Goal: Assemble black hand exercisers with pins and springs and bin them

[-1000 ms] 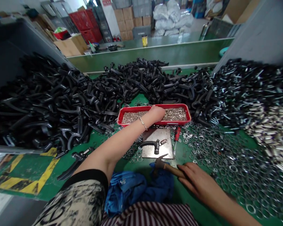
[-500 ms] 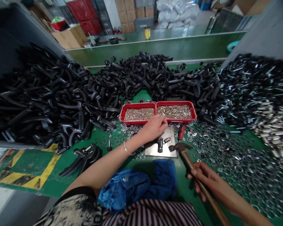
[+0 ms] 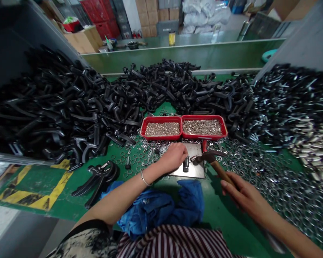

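Note:
My right hand grips a claw hammer by its wooden handle, the head held low over the right side of a small metal plate. On that plate lie a short black part and a small coil spring beside the hammer head. My left hand is at the plate's left side, fingers curled together with their tips at the black part's upper end. What they pinch, if anything, is too small to make out. A black hand grip with a spring lies to the left.
Two red trays of small metal pins stand behind the plate. Black handles are heaped behind and left. Metal rings and a pile of silver sleeves cover the right. A blue cloth lies in front of me.
My left hand has come back from the tray's front edge down to the black part. The hammer head has risen slightly and tilted, and my right hand has moved a little right.

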Available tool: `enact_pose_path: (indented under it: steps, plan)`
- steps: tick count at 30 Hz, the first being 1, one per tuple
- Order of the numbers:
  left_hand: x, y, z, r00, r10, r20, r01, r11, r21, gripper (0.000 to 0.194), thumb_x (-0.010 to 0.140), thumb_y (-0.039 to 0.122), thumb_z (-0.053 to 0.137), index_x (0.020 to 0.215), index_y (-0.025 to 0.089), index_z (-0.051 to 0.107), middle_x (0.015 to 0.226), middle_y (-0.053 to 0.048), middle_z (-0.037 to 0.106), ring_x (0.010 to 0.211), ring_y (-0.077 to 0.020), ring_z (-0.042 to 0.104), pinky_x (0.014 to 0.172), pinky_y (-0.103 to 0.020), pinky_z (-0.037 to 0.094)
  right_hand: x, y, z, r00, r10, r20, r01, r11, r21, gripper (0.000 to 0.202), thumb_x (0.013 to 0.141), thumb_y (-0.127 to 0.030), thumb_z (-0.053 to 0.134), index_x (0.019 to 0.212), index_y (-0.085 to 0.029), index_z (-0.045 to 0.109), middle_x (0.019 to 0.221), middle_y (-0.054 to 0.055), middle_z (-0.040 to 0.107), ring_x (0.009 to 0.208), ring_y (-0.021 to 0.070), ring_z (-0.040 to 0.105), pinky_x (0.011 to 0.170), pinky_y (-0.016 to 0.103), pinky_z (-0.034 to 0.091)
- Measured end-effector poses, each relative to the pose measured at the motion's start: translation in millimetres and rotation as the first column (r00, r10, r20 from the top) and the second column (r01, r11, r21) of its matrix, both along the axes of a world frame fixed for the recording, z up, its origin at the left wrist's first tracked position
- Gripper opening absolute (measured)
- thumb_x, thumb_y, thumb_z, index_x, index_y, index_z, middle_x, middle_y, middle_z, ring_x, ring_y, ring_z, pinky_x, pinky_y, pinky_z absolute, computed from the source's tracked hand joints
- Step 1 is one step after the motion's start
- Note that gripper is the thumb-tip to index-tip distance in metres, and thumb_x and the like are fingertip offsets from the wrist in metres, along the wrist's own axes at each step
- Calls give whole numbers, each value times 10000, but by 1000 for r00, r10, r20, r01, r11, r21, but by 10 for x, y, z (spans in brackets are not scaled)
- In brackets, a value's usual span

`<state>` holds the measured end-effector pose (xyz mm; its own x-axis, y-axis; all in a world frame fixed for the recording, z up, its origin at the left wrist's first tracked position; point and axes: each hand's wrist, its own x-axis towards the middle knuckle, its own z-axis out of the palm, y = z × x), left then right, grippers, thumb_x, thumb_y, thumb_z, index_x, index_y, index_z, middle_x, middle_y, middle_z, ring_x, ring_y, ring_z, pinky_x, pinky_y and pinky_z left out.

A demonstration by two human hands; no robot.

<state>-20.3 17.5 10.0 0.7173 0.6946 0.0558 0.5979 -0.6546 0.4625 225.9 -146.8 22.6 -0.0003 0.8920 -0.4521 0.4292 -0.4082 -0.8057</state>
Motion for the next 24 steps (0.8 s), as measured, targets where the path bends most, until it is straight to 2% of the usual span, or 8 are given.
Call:
enact_pose_path:
  steps: [4, 7, 9, 14, 17, 19, 21, 24]
  plan:
    - [-29, -16, 44, 963, -246, -114, 263, 949, 174, 208, 991, 245, 424, 1000, 128, 596, 1079, -143, 618, 1046, -268, 538, 940, -428, 388, 12, 42, 41, 979, 106, 175, -125, 987, 105, 381, 950, -538, 460, 1135, -231, 587, 756, 18, 688, 565, 179, 611, 503, 276, 482]
    - [-117, -87, 48, 985, -170, -11, 170, 977, 127, 570, 865, 510, 641, 1258, 122, 496, 1260, -181, 554, 1151, -322, 504, 984, -476, 393, -42, 101, 187, 946, 104, 308, -190, 945, 264, 386, 974, -495, 445, 1240, -243, 564, 904, 47, 722, 773, 216, 681, 676, 300, 521]
    - [-180, -149, 25, 994, -103, 32, 101, 993, 63, 832, 763, 562, 736, 1387, 145, 378, 1302, -188, 523, 1170, -347, 502, 989, -506, 408, -97, 158, 255, 923, 92, 373, -225, 917, 329, 391, 986, -468, 425, 1294, -253, 531, 1028, 66, 718, 861, 229, 690, 737, 313, 518]
    - [-235, -221, -77, 996, -85, 21, 85, 996, -20, 882, 785, 460, 751, 1450, 114, 286, 1270, -216, 529, 1186, -366, 505, 1019, -530, 419, -159, 315, 108, 897, 225, 380, -306, 937, 167, 323, 969, -498, 415, 1001, -232, 594, 783, 44, 689, 669, 219, 662, 617, 308, 489]
    - [-229, -232, -121, 995, -73, 60, 75, 997, -33, 894, 788, 440, 755, 1457, 94, 273, 1291, -231, 516, 1215, -369, 493, 1045, -535, 410, -81, 337, -68, 947, 186, 261, -205, 978, 48, 421, 987, -556, 310, 964, -225, 570, 676, 15, 641, 485, 180, 568, 486, 297, 460]
    - [-235, -269, -132, 992, -56, 109, 62, 997, -56, 873, 795, 435, 750, 1457, 116, 281, 1281, -212, 531, 1209, -358, 503, 1037, -537, 422, -14, 350, -156, 930, 111, 349, -161, 980, 118, 458, 979, -563, 305, 1035, -201, 581, 757, 59, 673, 519, 202, 591, 508, 337, 497]
    - [-251, -342, -122, 984, -12, 180, 30, 995, -96, 848, 801, 460, 741, 1451, 141, 299, 1248, -178, 561, 1191, -337, 517, 1033, -523, 436, 21, 395, -199, 862, -10, 506, -200, 912, 358, 477, 951, -545, 390, 1150, -162, 595, 1011, 158, 691, 812, 287, 672, 740, 451, 548]
    - [-282, -509, -61, 953, 50, 300, 3, 984, -176, 875, 786, 556, 725, 1454, 175, 307, 1241, -143, 578, 1183, -304, 531, 1038, -481, 453, -48, 521, -147, 845, -43, 533, -329, 744, 582, 504, 925, -498, 499, 1324, -198, 568, 1340, 169, 579, 1216, 353, 542, 1048, 556, 394]
